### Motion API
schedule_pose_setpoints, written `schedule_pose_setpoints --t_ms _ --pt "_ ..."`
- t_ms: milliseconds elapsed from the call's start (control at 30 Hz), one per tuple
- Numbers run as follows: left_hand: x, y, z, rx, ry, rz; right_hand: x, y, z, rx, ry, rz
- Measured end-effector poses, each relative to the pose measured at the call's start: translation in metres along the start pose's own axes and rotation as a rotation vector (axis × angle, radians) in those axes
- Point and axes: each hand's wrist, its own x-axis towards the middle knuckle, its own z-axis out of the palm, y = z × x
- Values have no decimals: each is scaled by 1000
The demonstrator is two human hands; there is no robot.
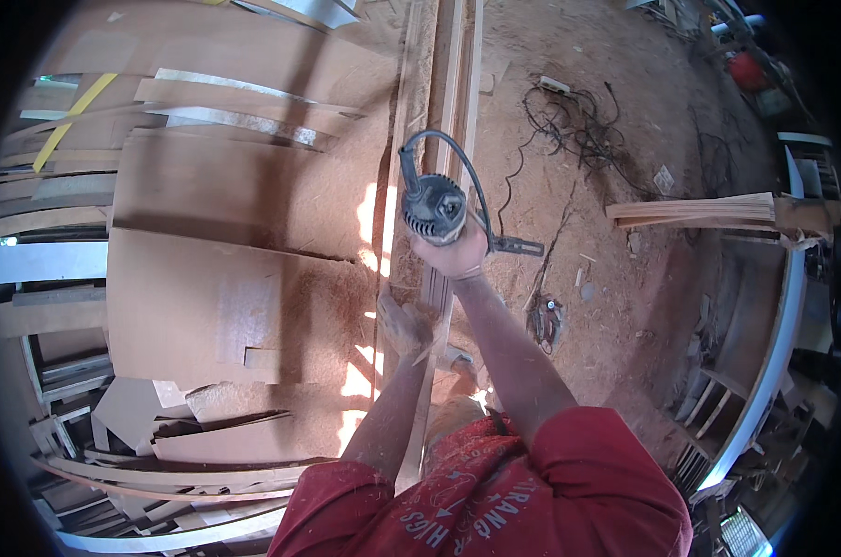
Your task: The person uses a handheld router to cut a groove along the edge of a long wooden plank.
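Observation:
A dark power router [436, 209] with a ribbed round top stands over a long, grooved wooden strip [455, 70]. My right hand [457, 255] is wrapped round the router's lower body, and a flat black arm [518, 246] juts out to its right. From the router's top a thick black cord loops over and down its right side. My left hand [404, 323] lies along the strip's left side, a little nearer to me than the router, with its fingers stretched out. The router's bit and base are hidden from above.
Large brown sheets [193, 297] lie to the left, dusted with sawdust. On the right, tangled black cords [583, 125] run from a white power strip [554, 84]. A small tool [547, 325] rests on the dusty ground, and a bundle of thin wood strips [694, 212] sits farther right.

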Motion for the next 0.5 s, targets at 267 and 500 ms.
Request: schedule_pose_setpoints --t_ms 267,500 --pt "1 -2 7 -69 41 -36 75 18 5 -19 -4 -61" --pt "2 -14 5 -178 -43 -130 23 -44 -8 -11 -105 454"
